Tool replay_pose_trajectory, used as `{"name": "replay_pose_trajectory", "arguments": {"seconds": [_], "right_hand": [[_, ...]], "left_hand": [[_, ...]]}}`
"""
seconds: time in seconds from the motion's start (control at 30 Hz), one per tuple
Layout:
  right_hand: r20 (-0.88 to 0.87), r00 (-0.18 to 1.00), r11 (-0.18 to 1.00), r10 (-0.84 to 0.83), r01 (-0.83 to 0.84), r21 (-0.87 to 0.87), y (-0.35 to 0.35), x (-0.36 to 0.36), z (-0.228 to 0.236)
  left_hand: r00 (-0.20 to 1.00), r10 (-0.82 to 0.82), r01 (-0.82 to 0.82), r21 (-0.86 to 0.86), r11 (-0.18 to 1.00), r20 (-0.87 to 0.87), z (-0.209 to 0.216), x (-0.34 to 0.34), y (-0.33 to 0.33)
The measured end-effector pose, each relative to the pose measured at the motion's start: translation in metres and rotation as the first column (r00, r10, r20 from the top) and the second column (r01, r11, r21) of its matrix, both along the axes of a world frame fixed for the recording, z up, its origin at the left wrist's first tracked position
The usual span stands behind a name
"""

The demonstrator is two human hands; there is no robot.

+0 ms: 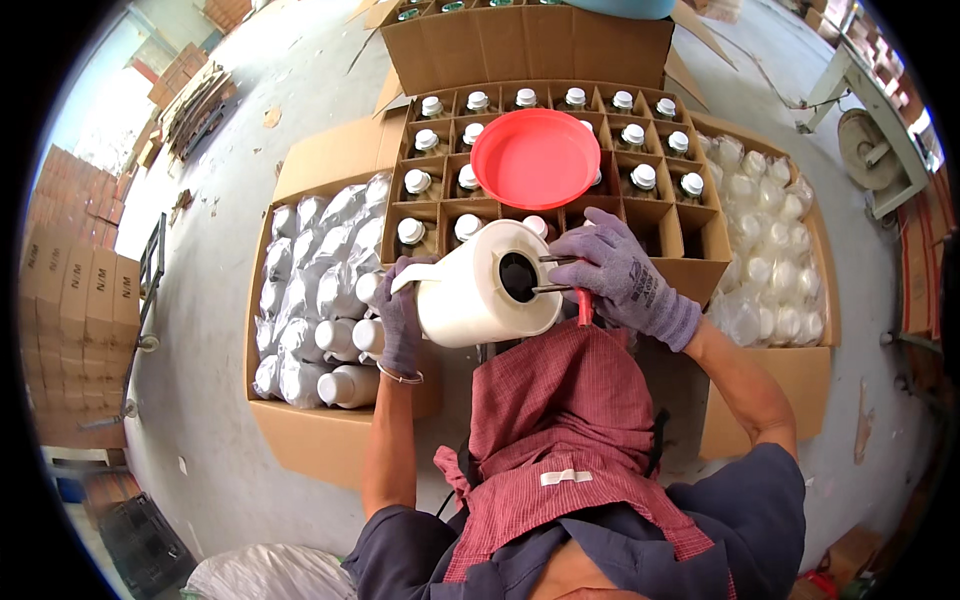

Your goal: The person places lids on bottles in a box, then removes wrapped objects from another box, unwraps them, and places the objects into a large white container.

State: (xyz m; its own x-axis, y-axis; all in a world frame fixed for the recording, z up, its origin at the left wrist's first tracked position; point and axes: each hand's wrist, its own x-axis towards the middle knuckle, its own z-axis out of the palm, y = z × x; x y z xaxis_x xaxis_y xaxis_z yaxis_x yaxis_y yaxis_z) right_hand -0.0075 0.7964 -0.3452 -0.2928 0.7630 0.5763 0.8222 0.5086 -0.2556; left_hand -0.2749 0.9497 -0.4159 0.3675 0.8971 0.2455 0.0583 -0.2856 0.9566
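My left hand (400, 318), in a purple-grey glove, is closed round the handle side of a cream-white jug (455, 300). The jug lies tilted on its side above my lap, its round dark opening turned to the right. In my gloved right hand (625, 272) is a pair of red-handled pliers (584, 306). Their two dark metal tips reach the rim of the opening, one above the other. Just beyond the jug, a red round basin (536, 158) rests on white-capped bottles (417, 182) in a divided carton (708, 236).
At left, an open carton (330, 435) holds several plastic-wrapped white jugs (330, 250). Wrapped translucent pieces (770, 230) fill another carton at right. Behind stands a further bottle carton (520, 45) with a blue basin (625, 6) on top. Stacked boxes (80, 300) line the far left.
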Motion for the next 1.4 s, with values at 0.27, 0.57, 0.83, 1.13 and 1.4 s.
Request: {"name": "replay_pose_trajectory", "arguments": {"seconds": [0.27,0.57,0.83,1.13,1.4], "right_hand": [[-0.091,0.994,0.974,0.053,-0.071,-0.213,0.004,0.002,-0.015],[-0.453,0.869,0.636,-0.199,-0.237,-0.734,-0.040,0.027,-0.012],[-0.099,0.939,0.921,-0.330,0.298,-0.250,0.072,0.081,-0.024],[0.221,0.938,0.936,-0.266,0.306,-0.175,0.144,0.095,-0.086],[0.258,0.916,0.909,-0.307,0.362,-0.205,0.094,0.081,-0.069]], "left_hand": [[0.997,-0.020,0.032,-0.146,0.989,0.079,0.015,0.016,-0.003],[0.971,-0.234,0.239,0.154,0.959,-0.053,0.021,0.013,-0.003],[0.747,-0.440,0.623,0.754,0.206,-0.497,0.026,0.056,-0.085],[0.666,0.118,0.109,0.252,0.962,-0.737,-0.080,-0.167,0.040],[-0.158,0.278,-0.862,0.269,0.429,-0.947,-0.195,-0.362,0.040]]}}
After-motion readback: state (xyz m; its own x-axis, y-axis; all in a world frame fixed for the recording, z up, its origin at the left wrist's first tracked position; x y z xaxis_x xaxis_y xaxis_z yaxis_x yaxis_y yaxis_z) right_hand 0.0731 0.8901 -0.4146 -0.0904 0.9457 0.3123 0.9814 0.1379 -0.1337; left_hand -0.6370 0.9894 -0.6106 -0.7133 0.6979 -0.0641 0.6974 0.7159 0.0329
